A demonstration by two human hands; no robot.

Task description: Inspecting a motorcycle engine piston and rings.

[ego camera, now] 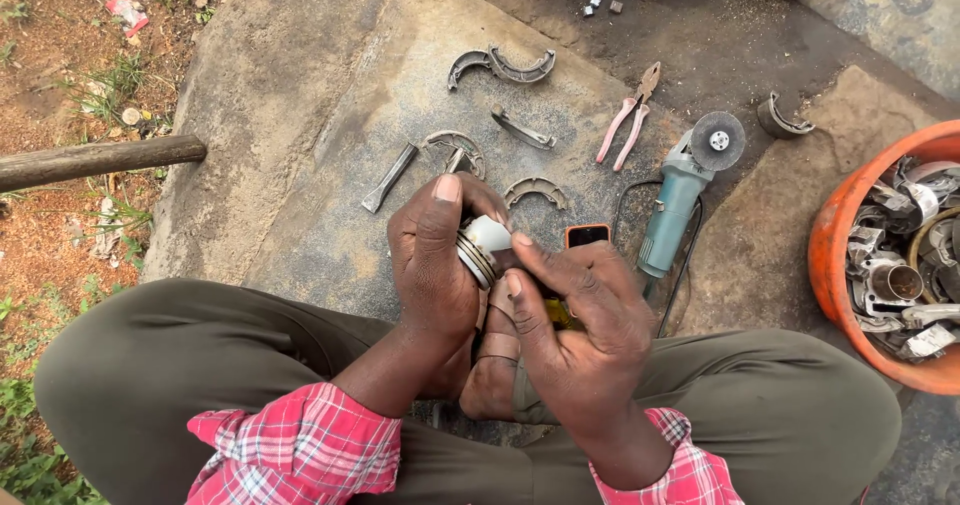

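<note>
Stone slab point(300, 165), outdoors: left hand point(432, 265) wraps a ringed piston point(484, 247), steadying it; right hand point(580, 315) fingers its rings; angle grinder point(680, 190), pliers point(628, 117) far right.

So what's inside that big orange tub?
The orange tub is piled with shiny metal scrap parts: curved strips, rings and a short silvery tube. The top layer covers whatever lies deeper and the bottom, and the picture edge cuts off the tub's right side.
</note>
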